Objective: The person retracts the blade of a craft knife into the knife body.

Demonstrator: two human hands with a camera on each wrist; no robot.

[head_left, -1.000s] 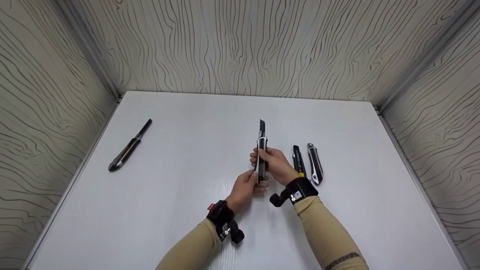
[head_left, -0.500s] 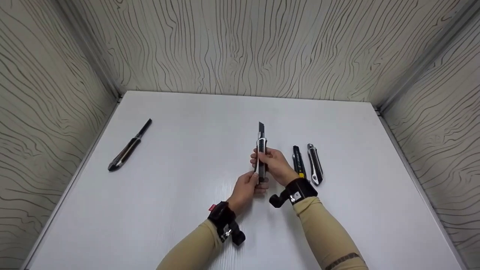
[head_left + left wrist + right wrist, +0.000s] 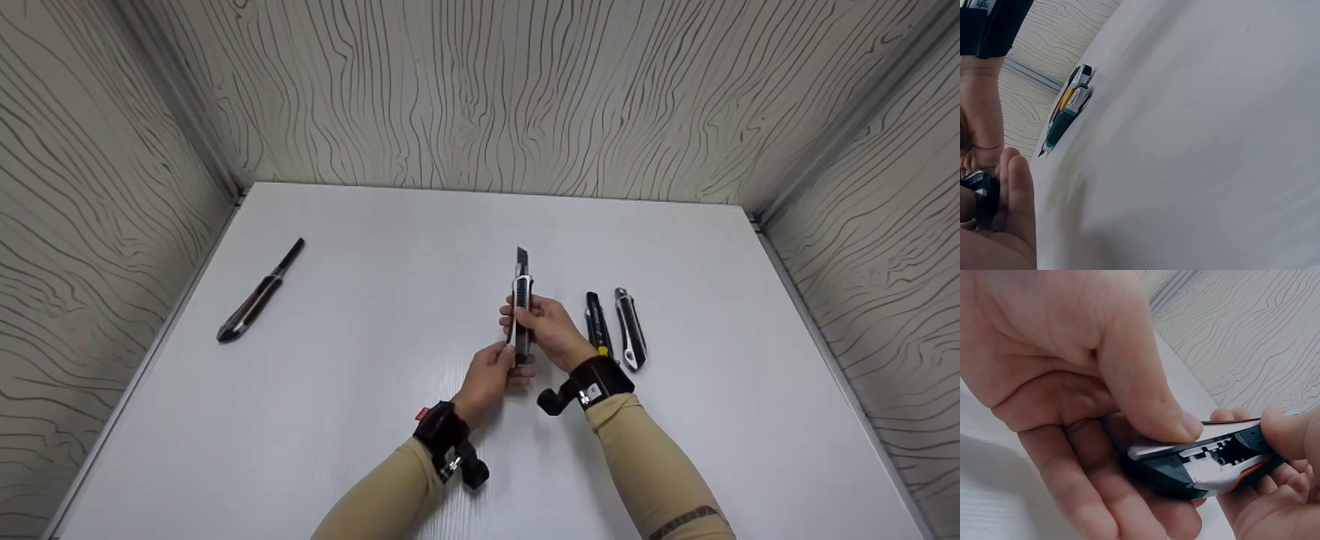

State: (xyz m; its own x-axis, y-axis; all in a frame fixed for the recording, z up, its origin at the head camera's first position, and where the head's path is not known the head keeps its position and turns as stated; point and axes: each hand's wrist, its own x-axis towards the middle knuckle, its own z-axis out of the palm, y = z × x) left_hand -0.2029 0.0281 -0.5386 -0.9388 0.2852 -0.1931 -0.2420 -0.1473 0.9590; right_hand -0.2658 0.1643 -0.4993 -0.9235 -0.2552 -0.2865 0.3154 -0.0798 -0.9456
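A silver-and-black utility knife (image 3: 521, 292) is held above the table, its blade (image 3: 522, 257) pointing away from me. My left hand (image 3: 484, 379) grips the butt end, thumb on top. Farther up the handle, my right hand (image 3: 556, 331) holds the body. In the right wrist view the right thumb (image 3: 1286, 433) lies at the black slider (image 3: 1248, 440), and an orange line runs along the handle. Only the dark butt of the knife (image 3: 988, 194) shows in the left wrist view, between the left hand's fingers.
On the white table (image 3: 375, 247), a black-and-yellow utility knife (image 3: 595, 315) and a silver-and-black one (image 3: 631, 330) lie right of my right hand. Another knife (image 3: 251, 306) with a long dark blade extended lies at the far left. Patterned panels (image 3: 465, 90) surround the table.
The blade sticks out slightly less than before, its tip having come back toward me. My right thumb has shifted back along the handle. Both hands keep hold of the knife.
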